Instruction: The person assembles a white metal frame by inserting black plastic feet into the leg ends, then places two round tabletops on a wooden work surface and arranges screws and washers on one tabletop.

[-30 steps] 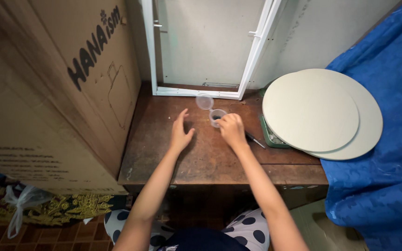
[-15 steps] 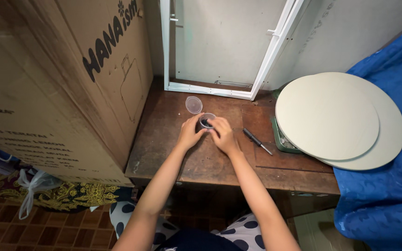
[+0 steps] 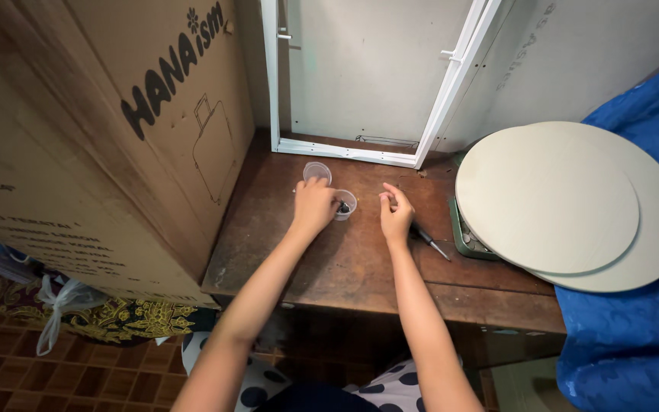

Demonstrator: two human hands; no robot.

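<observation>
On the wooden table [image 3: 360, 259], the left hand [image 3: 313, 207] rests with its fingers curled around the near side of a small clear cup [image 3: 344, 204], which holds something small and dark. A second clear cup [image 3: 316, 172] stands just behind that cup, toward the white frame [image 3: 345, 150]. To the cup's right, the right hand [image 3: 396, 214] pinches its fingertips together; what they hold is too small to tell. A screwdriver [image 3: 430, 242] lies just right of that hand.

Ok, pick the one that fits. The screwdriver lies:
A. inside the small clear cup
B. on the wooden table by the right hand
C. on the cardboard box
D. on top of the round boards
B: the screwdriver lies flat on the wooden table, just right of the right hand, while the left hand is at the small clear cup.
</observation>
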